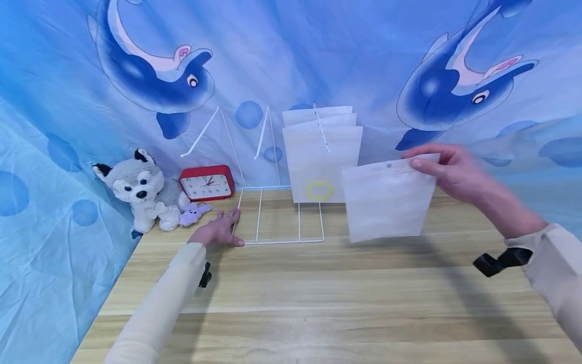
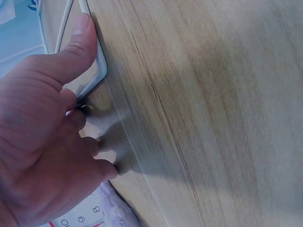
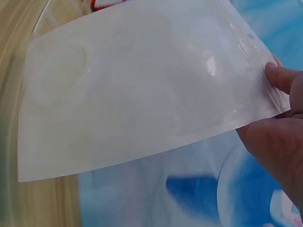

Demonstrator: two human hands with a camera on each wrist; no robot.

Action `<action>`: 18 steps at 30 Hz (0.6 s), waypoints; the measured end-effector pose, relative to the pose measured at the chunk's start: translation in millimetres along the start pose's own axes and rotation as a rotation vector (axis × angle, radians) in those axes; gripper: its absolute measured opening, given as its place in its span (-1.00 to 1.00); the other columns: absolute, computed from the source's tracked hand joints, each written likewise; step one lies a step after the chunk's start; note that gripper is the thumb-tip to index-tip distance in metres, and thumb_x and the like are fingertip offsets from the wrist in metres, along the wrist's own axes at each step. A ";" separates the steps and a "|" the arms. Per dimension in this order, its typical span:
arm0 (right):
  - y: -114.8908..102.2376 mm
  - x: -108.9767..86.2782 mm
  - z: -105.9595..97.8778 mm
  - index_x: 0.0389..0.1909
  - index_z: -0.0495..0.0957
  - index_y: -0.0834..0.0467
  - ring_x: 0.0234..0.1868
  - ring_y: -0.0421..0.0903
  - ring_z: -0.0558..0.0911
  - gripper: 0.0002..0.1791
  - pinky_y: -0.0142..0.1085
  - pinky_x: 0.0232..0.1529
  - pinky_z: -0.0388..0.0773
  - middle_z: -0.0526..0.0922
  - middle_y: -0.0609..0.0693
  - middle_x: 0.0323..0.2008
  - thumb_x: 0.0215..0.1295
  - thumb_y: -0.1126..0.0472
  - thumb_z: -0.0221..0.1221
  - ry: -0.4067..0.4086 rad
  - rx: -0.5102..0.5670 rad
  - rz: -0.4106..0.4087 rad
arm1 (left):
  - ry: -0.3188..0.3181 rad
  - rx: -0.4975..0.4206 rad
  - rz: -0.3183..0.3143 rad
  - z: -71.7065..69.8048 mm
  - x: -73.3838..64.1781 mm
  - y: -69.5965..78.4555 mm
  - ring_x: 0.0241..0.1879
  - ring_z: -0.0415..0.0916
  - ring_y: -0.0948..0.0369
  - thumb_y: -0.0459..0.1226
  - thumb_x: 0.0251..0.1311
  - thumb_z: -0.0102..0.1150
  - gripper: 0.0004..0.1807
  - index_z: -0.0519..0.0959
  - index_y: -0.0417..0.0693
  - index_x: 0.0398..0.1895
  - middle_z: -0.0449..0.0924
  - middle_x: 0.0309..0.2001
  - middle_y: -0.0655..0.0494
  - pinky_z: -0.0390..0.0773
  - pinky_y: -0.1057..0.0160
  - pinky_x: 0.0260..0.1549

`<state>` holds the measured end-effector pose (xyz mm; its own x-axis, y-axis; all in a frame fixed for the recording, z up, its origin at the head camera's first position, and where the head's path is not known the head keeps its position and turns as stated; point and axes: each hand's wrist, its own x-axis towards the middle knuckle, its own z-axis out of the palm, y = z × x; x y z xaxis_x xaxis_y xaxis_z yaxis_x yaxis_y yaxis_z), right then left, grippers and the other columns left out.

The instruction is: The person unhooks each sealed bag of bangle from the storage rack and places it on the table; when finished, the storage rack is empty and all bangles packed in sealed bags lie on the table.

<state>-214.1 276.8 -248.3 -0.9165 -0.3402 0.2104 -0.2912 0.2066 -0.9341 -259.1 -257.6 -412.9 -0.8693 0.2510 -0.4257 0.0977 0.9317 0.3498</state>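
My right hand (image 1: 461,174) pinches the top right corner of a flat white zip bag (image 1: 388,202), thumb in front. The bag has a small hang hole and hangs above the table, right of a white wire rack (image 1: 282,242). Its press-seal strip (image 3: 253,52) shows in the right wrist view. Several similar white bags (image 1: 318,156) hang on the rack's right hook (image 1: 322,129), the front one bearing a yellow ring (image 1: 319,190). My left hand (image 1: 218,230) rests at the rack's front left corner, the thumb (image 2: 78,52) along the front wire and the fingers spread.
The rack's left hook (image 1: 200,132) and middle hook (image 1: 262,134) are bare. Left of the rack stand a red alarm clock (image 1: 206,183), a grey-and-white plush dog (image 1: 145,189) and a small purple plush (image 1: 193,215). A blue dolphin-print cloth (image 1: 291,60) hangs behind the wooden table (image 1: 309,303).
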 end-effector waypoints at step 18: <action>63.8 -60.3 -126.5 0.07 0.70 0.14 -0.32 -0.14 0.68 -0.64 -0.37 -0.38 0.68 0.71 -0.13 -0.11 0.50 0.44 -0.01 0.176 0.035 0.126 | -0.024 0.028 0.026 -3.0 9.1 2.0 0.48 -0.48 -0.35 0.02 0.20 0.37 0.17 -0.21 -0.21 0.60 -0.35 0.59 -0.22 -0.17 -0.43 0.32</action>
<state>-212.1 426.5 -284.1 -0.9798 -0.1473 0.1355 -0.1642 0.2048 -0.9649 -268.3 -254.2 -413.6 -0.8547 0.2807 -0.4367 0.1336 0.9318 0.3374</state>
